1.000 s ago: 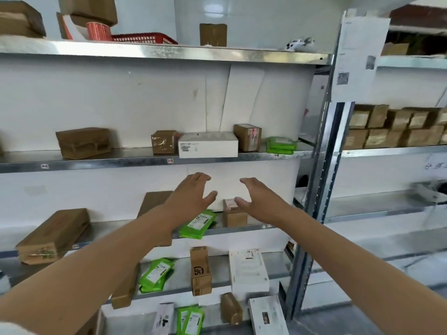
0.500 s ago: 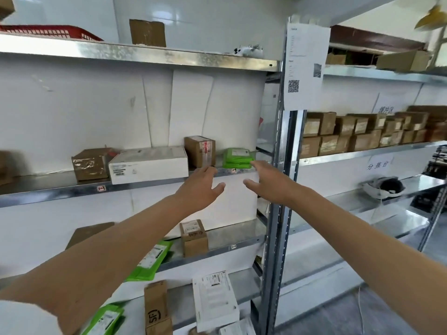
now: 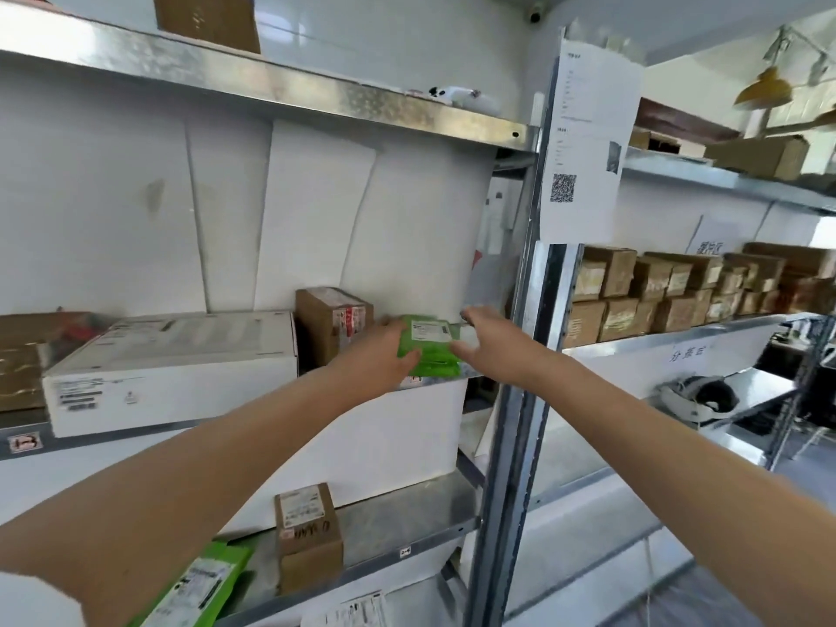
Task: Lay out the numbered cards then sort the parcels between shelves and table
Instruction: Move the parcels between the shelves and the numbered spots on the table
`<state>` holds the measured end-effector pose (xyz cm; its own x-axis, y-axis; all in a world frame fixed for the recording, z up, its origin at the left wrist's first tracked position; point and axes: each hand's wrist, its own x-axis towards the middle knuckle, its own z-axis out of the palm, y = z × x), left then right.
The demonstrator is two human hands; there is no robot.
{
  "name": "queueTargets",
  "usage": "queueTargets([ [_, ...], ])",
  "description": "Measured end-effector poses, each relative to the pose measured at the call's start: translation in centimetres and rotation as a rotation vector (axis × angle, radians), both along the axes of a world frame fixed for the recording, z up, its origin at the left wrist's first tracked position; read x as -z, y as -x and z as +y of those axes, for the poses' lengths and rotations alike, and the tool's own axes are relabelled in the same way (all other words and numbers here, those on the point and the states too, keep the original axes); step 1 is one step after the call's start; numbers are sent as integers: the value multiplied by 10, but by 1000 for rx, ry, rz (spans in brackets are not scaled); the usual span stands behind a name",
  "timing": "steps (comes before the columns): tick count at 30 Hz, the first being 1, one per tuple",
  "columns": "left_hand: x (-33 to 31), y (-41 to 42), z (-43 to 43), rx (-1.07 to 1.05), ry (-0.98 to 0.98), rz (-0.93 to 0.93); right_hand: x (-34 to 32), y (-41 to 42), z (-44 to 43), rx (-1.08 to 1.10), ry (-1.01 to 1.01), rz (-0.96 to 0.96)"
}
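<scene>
A stack of flat green parcels [image 3: 429, 343] with a white label lies at the right end of the middle shelf [image 3: 113, 438]. My left hand [image 3: 377, 357] holds the stack's left end, thumb on its front and fingers over the top. At the stack's right end is my right hand [image 3: 491, 341], its thumb touching the edge and its fingers stretched out behind. Both forearms reach up from below. No numbered cards are in view.
Left of the stack stand a taped brown box [image 3: 334, 323] and a long white box [image 3: 172, 368]. A small brown box [image 3: 307, 536] and a green parcel [image 3: 203, 586] lie on the shelf below. A steel upright [image 3: 511, 400] stands just right of my hands; beyond it are stacked brown boxes [image 3: 678, 287].
The view has turned right and closed in. Both hands rose from in front of the shelf edge to the green parcels and now touch the stack on both sides.
</scene>
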<state>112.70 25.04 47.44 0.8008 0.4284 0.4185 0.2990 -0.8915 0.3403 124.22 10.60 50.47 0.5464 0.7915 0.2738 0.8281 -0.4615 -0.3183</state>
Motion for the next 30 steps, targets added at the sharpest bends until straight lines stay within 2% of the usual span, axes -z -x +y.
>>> queueTargets([
  [10, 1, -56, 26, -31, -25, 58, 15, -59, 47, -18, 9, 55],
  [18, 4, -92, 32, -163, 136, 103, 20, -115, 79, -17, 90, 144],
  [22, 5, -107, 33, -288, 185, 202, 34, -138, 98, -69, 151, 176],
  [26, 13, -125, 46, -389, 262, 207, 52, -156, 113, -133, 211, 246],
  [30, 19, -135, 45, -472, 443, 161, 54, -154, 109, -140, 229, 241],
])
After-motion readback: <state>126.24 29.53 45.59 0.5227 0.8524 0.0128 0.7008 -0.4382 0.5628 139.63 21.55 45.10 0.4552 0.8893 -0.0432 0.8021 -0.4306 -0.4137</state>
